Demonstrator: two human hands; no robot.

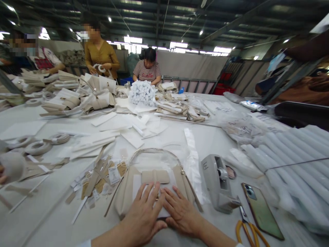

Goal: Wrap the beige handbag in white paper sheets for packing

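Both hands, left (145, 211) and right (183, 212), lie palm-down, fingers loosely spread and pinching nothing, on 1 beige bag (155, 176) lying on the bench (56, 219). Looks like smoothing to me; the next move calls for even, gentle pressure. Rightward stand 1 tape dispenser (212, 183) and scissors (248, 231).

Red lettering on a striped shirt (148, 69) at the desk's (177, 135) far edge: not reliably legible. Dark mark on grey tape dispenser (210, 187): characters uncertain. Clear plastic packaging (241, 129): print unreadable.
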